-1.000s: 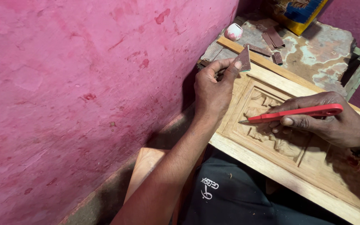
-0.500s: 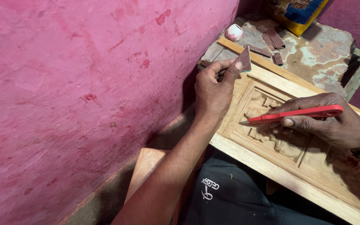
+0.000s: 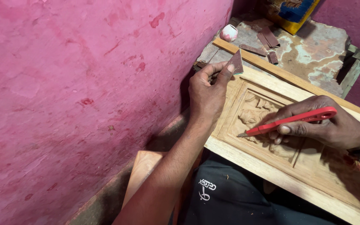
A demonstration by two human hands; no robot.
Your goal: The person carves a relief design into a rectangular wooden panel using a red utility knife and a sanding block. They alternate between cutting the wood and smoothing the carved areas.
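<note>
Red-handled tool (image 3: 290, 121) lies nearly level, tip pointing left.

The pink wall (image 3: 84, 96) closes off the whole left side, hard against the carved wooden panel (image 3: 271, 137). Beyond the panel, the worn table (image 3: 313, 54) has bare patches between scattered brown scraps (image 3: 267, 39), a small pink-and-white pot (image 3: 229, 32) and a yellow-blue box (image 3: 290, 12).
</note>
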